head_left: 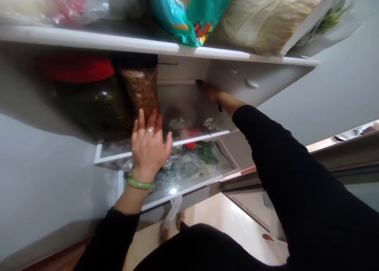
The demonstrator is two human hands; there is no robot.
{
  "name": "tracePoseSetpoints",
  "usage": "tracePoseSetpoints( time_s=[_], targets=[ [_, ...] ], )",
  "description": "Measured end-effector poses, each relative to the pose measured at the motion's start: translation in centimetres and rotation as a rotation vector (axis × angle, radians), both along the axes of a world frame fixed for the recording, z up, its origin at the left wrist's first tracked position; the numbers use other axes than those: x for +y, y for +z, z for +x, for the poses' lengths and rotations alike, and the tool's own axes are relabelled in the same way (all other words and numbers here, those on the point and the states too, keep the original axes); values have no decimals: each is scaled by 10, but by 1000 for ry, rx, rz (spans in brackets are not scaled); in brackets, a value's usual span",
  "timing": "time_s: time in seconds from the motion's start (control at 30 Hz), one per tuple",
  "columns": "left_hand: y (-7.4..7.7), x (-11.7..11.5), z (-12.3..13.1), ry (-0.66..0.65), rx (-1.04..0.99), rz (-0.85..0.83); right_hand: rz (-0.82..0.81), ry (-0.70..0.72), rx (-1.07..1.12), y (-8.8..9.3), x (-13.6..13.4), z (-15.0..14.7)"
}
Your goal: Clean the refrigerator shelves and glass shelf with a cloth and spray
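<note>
My left hand [149, 143] is open, its fingers spread against the lower part of a jar [139, 89] with a dark lid and brown contents. A ring is on one finger and a green bangle [140, 183] circles the wrist. Deep in the shelf compartment, my right hand [211, 92] is at the back by the right wall. Its fingers look closed. Small dark bits show at the hand's far end and below it, but what they belong to is too blurred to tell. Beside the brown jar stands a large dark jar [91, 105] with a red lid.
Above, a white-edged shelf [118, 42] carries a teal packet [189, 16], a wrapped pale cabbage-like bundle [269, 18] and other bags. Below the glass shelf [189, 119], a drawer [183, 188] holds bagged greens and something red. The fridge's right wall [251, 75] slopes outward.
</note>
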State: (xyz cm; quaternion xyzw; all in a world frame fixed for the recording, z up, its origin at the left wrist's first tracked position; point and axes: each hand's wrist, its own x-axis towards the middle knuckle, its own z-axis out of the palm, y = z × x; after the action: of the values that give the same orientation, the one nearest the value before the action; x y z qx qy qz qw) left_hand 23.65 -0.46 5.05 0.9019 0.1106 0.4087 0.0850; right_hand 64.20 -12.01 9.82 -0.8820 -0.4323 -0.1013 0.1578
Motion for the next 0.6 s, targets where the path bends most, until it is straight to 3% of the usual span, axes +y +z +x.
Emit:
tracePoseSetpoints(
  time_s=[0.23,0.37,0.5,0.6],
  targets=[
    [4,-2,-3,-33,3,-24,-32,-73,69,-19,-99,-92],
    [4,-2,-4,-37,-12,-13,-14,-143,59,-31,-138,-145],
    [6,-4,-5,-44,-14,-22,83,-238,-25,-42,-146,-190],
    [8,-7,-6,-35,12,-29,174,-289,-104,-52,-125,-227]
  ],
)
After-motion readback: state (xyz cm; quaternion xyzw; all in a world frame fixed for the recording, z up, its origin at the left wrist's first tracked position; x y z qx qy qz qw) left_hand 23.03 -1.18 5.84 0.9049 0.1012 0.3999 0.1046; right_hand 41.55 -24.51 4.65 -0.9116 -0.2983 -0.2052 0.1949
